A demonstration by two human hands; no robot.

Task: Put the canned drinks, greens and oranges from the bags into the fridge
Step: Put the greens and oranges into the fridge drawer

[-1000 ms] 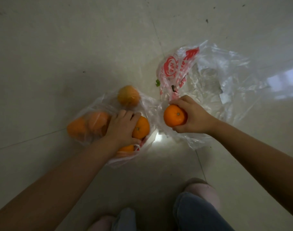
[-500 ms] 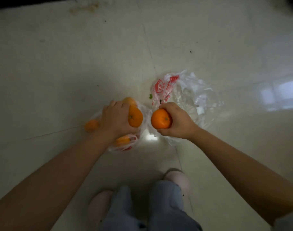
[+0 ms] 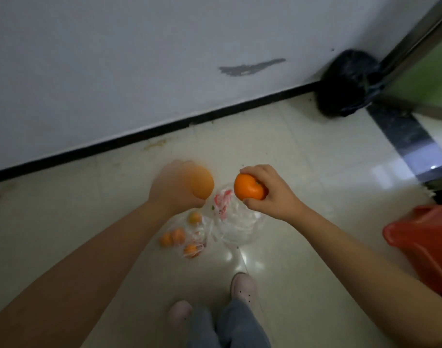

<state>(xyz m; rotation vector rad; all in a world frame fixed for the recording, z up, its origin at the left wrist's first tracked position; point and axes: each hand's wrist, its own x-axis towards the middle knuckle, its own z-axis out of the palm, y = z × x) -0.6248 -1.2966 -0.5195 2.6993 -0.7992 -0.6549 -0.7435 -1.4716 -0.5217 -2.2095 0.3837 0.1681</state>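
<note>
My left hand (image 3: 176, 187) holds a blurred orange (image 3: 202, 182) well above the floor. My right hand (image 3: 270, 194) grips a second, sharper orange (image 3: 247, 187) at about the same height. Below them on the pale tiled floor lies a clear plastic bag (image 3: 189, 237) with several oranges (image 3: 176, 236) still inside. Beside it, to the right, lies a crumpled clear bag with red print (image 3: 230, 222); it looks flat, and I see nothing in it. No cans, greens or fridge are in sight.
A white wall with a black skirting board (image 3: 164, 129) runs behind the bags. A black rubbish bag (image 3: 345, 84) sits in the far right corner by a door frame. A red plastic object (image 3: 426, 244) lies at the right edge. My slippered feet (image 3: 242, 287) stand near the bags.
Both hands rose from the bags, each carrying an orange. My view lifted and pulled back, bringing the wall, skirting and black bag into sight.
</note>
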